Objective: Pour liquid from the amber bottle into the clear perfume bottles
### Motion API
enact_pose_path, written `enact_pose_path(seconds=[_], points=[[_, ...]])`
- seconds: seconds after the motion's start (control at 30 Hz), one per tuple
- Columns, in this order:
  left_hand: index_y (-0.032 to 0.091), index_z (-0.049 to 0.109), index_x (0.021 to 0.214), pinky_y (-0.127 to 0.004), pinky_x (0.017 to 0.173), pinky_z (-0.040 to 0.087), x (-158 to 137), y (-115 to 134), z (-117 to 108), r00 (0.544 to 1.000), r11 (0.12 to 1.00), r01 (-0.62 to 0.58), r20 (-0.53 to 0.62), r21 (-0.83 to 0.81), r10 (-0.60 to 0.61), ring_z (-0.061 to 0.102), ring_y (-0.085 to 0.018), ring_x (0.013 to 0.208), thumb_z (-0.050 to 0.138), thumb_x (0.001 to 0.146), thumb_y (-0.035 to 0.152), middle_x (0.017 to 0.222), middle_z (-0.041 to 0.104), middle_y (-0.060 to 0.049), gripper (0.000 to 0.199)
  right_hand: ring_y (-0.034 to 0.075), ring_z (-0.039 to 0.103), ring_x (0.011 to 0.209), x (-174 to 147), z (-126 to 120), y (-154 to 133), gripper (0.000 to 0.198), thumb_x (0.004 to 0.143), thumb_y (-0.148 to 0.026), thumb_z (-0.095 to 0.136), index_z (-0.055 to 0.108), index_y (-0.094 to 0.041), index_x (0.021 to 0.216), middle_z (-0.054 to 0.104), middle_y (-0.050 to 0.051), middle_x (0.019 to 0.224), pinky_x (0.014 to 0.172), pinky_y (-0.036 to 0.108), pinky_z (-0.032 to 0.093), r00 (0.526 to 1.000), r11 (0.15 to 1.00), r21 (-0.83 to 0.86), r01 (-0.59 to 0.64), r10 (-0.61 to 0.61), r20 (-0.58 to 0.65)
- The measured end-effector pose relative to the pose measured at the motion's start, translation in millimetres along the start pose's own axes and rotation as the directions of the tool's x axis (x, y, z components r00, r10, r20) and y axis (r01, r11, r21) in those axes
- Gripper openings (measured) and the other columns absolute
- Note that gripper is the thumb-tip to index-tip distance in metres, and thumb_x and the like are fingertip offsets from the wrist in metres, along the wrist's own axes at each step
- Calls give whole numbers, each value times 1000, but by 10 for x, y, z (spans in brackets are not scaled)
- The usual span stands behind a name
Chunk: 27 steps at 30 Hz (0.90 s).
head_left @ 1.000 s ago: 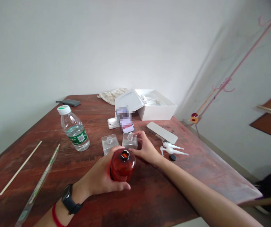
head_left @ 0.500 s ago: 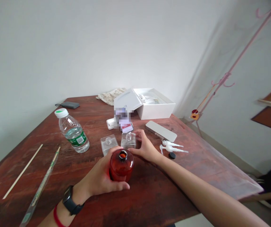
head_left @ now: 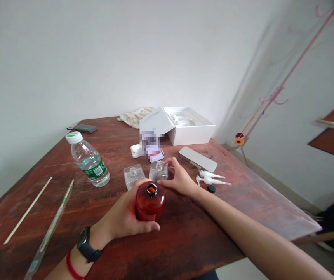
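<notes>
My left hand [head_left: 122, 217] is wrapped round a red-amber bottle [head_left: 152, 208], whose neck is uncapped and faces up. My right hand [head_left: 181, 179] has its thumb and fingers at the right side of a clear square bottle [head_left: 155, 173], just behind the red one. A second clear square bottle [head_left: 132, 175] stands to the left, partly hidden by my left hand. To the right lie two white pump heads [head_left: 212, 180] and a small black cap [head_left: 211, 188].
On the left stands a water bottle [head_left: 93, 163], with chopsticks, one loose [head_left: 28, 210] and others in a clear sleeve [head_left: 50, 229]. Behind are a phone [head_left: 156, 154], a white earbud case [head_left: 135, 151], a grey case [head_left: 197, 158], an open white box [head_left: 192, 134] and a cloth [head_left: 133, 118].
The view has shifted slightly. My right fingers have moved a little on the clear bottle; my left hand keeps its hold on the red one.
</notes>
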<state>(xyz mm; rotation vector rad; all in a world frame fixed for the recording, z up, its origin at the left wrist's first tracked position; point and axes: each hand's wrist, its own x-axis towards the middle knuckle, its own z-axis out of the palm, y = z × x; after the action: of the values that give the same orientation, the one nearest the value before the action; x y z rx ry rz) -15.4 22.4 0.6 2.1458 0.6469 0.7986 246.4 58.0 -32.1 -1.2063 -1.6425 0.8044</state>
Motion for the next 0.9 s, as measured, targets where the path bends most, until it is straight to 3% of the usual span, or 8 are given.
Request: enact_pose_path(seconds=[0.3, 0.9], points=[[28, 38, 151, -43, 113, 48, 10, 17, -2, 1000, 999, 15, 15, -33, -14, 61, -34, 130, 92, 75, 61, 146, 56, -11, 100, 28, 67, 110, -5, -4, -21, 60, 72, -34, 91, 53, -28, 118, 67, 4, 120, 102, 48, 53, 999, 997, -55, 46, -46, 11], [26, 39, 149, -45, 112, 48, 21, 35, -11, 1000, 999, 22, 19, -34, -21, 62, -35, 128, 92, 74, 61, 144, 58, -13, 98, 27, 69, 103, -13, 5, -49, 60, 72, -31, 90, 52, -28, 118, 67, 4, 119, 96, 47, 56, 999, 1000, -13, 26, -26, 28]])
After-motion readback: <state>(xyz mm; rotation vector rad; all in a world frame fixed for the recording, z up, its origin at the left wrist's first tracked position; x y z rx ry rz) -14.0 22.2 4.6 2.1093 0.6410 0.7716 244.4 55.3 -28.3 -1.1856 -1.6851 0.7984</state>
